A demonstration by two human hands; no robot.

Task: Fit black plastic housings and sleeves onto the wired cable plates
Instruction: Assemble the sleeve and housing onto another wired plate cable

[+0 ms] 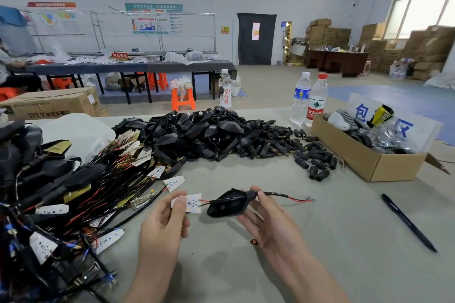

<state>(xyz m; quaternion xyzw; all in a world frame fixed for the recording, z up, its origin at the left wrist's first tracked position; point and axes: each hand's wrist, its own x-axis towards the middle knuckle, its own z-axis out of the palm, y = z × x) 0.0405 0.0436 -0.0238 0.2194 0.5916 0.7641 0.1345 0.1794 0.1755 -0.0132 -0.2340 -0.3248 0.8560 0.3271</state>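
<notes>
Left hand [162,224] pinches white, yellow-dotted plate [193,203]; right hand [268,224] grips glossy black teardrop housing [227,204], red and black wires [295,198] threading through it; both held in front of the housing heap [209,133].

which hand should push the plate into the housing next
Left, probably. The left hand pinches the plate just outside the open end of the housing, while the right hand grips the housing and steadies it.

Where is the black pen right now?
In the head view the pen lies on the table, right of the right hand and in front of the cardboard box.
</notes>
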